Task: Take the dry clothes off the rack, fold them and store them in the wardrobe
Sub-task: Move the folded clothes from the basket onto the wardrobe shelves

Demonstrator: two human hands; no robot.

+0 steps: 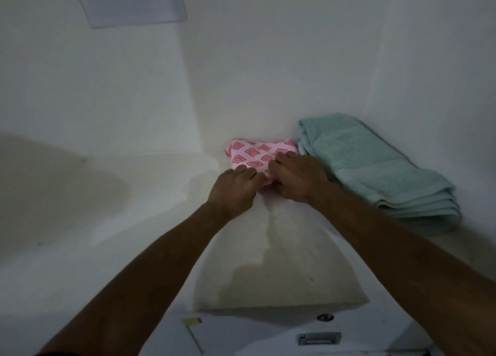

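A small folded pink cloth [255, 154] with a red diamond pattern lies on the white wardrobe shelf [112, 216], pushed up against the back wall. My left hand [233, 190] grips its near left edge with curled fingers. My right hand [298, 178] rests on its near right part, fingers closed on the fabric. A folded pale green towel [375, 165] lies directly to the right of the pink cloth, touching it.
White walls enclose the shelf at the back and on the right. A white panel [128, 1] is fixed high on the back wall. Below the shelf's front edge are a metal drawer handle [319, 338] and a round lock [325, 317].
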